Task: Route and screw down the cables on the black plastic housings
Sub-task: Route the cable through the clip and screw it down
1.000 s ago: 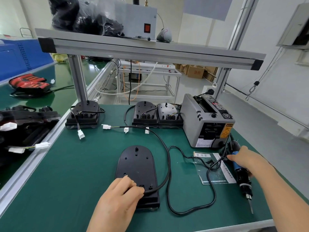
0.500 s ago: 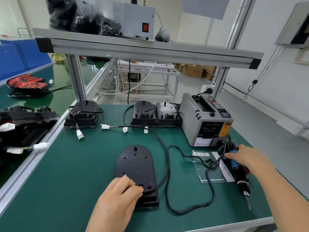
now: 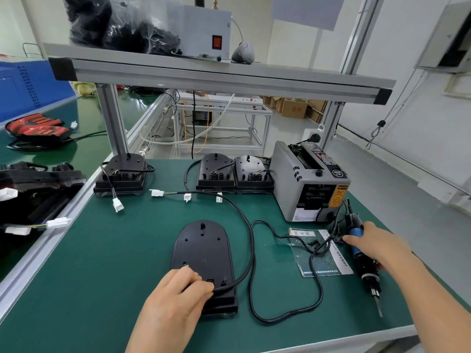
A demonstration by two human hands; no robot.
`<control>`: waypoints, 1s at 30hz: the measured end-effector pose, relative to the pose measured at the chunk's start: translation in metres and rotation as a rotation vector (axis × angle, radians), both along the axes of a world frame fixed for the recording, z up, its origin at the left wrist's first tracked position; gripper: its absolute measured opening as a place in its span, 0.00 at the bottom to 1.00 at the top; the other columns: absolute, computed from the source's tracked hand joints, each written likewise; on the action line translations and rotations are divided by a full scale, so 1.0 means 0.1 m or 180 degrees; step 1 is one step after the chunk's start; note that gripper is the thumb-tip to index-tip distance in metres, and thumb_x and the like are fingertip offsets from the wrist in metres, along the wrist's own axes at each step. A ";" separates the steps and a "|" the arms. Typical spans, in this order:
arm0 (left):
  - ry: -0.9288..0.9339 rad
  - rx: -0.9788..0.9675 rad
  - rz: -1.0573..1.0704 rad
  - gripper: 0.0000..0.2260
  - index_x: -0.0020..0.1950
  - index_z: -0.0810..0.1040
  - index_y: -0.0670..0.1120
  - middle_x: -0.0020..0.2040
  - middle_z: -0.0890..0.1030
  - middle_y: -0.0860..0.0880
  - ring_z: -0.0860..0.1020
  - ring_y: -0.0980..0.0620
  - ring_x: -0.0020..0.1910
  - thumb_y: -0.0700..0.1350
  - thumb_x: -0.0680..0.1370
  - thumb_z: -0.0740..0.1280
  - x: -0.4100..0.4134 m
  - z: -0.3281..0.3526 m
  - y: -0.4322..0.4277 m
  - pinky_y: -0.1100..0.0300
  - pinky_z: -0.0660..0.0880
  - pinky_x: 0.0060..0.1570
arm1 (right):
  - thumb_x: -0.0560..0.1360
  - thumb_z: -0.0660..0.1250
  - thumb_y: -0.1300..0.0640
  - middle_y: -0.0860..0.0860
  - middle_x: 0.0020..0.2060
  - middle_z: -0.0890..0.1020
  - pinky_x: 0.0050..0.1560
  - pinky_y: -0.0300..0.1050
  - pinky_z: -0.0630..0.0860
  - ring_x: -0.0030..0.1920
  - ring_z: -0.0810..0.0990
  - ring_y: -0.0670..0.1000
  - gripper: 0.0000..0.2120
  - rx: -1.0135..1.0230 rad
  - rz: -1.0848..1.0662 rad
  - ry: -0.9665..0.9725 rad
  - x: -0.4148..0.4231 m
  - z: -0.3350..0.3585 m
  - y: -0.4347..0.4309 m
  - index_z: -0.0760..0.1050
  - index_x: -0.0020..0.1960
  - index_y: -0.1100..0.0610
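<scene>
A black plastic housing (image 3: 202, 253) lies flat in the middle of the green mat. My left hand (image 3: 175, 299) rests on its near end, and its curled fingertips pinch the end of a black cable (image 3: 251, 250) against the housing. That cable arcs away to white connectors (image 3: 187, 197) farther back. My right hand (image 3: 374, 247) lies over a blue and black electric screwdriver (image 3: 364, 271) on the mat at the right. Its fingers stretch left towards small black screws (image 3: 314, 243) on a clear plastic bag (image 3: 319, 253). The screwdriver's own cord (image 3: 312, 278) loops across the mat.
Three more black housings with cables stand at the back: one on the left (image 3: 123, 174) and a pair in the middle (image 3: 234, 174). A grey tape dispenser (image 3: 305, 182) sits back right. An aluminium shelf frame (image 3: 216, 77) spans overhead. The table edge (image 3: 331, 340) runs close in front.
The view has shifted slightly. Both hands stay where they were: the left on the housing's near end, the right over the screwdriver.
</scene>
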State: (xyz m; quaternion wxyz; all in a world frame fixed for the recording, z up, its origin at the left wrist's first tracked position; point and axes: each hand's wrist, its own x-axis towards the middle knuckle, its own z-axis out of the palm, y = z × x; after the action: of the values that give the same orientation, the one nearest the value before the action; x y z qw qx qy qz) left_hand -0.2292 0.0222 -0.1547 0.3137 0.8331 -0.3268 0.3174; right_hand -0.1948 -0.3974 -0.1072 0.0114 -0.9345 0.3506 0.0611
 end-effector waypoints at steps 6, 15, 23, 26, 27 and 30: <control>0.0013 0.0001 0.0005 0.03 0.45 0.74 0.53 0.39 0.72 0.55 0.75 0.54 0.39 0.50 0.76 0.61 0.00 -0.01 0.00 0.56 0.79 0.34 | 0.77 0.58 0.38 0.56 0.57 0.78 0.54 0.51 0.76 0.54 0.77 0.57 0.26 0.0061 0.0033 -0.0145 0.02 0.08 -0.01 0.66 0.66 0.56; -0.0040 -0.0025 0.0005 0.09 0.45 0.74 0.54 0.41 0.71 0.57 0.74 0.56 0.42 0.54 0.80 0.57 0.02 -0.01 0.00 0.56 0.79 0.34 | 0.75 0.66 0.56 0.46 0.29 0.76 0.26 0.38 0.65 0.29 0.71 0.48 0.04 0.2276 0.0315 -0.2575 0.23 0.42 0.48 0.79 0.42 0.52; -0.0048 -0.0021 -0.0019 0.09 0.45 0.74 0.55 0.42 0.71 0.58 0.74 0.58 0.43 0.55 0.80 0.57 0.02 -0.03 -0.01 0.57 0.79 0.34 | 0.74 0.67 0.63 0.53 0.32 0.74 0.17 0.31 0.62 0.27 0.70 0.46 0.03 0.3891 -0.1016 -0.2508 0.48 0.32 0.61 0.73 0.44 0.62; -0.0051 -0.0014 -0.0016 0.09 0.45 0.74 0.55 0.41 0.71 0.58 0.74 0.58 0.42 0.54 0.80 0.57 0.02 -0.02 0.00 0.58 0.79 0.34 | 0.75 0.66 0.62 0.52 0.31 0.73 0.16 0.31 0.62 0.28 0.72 0.46 0.03 0.4138 -0.1141 -0.2711 0.52 0.31 0.60 0.75 0.46 0.62; -0.0050 -0.0015 -0.0015 0.09 0.45 0.74 0.55 0.41 0.71 0.58 0.74 0.58 0.42 0.54 0.80 0.57 0.02 -0.02 0.00 0.59 0.79 0.34 | 0.76 0.66 0.61 0.52 0.32 0.73 0.16 0.30 0.62 0.28 0.72 0.46 0.04 0.4182 -0.1168 -0.2767 0.53 0.32 0.60 0.75 0.46 0.62; -0.0059 -0.0019 0.0003 0.11 0.44 0.75 0.54 0.41 0.71 0.57 0.74 0.57 0.41 0.54 0.80 0.56 0.02 -0.01 -0.01 0.58 0.79 0.34 | 0.76 0.66 0.60 0.52 0.33 0.73 0.16 0.30 0.63 0.29 0.71 0.46 0.05 0.4227 -0.1216 -0.2864 0.56 0.34 0.61 0.76 0.46 0.62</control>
State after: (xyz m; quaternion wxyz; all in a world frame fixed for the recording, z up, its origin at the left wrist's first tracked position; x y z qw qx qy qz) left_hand -0.2275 0.0216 -0.1561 0.3130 0.8294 -0.3284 0.3262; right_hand -0.1385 -0.3365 -0.0737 0.7111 -0.5926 0.3563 -0.1275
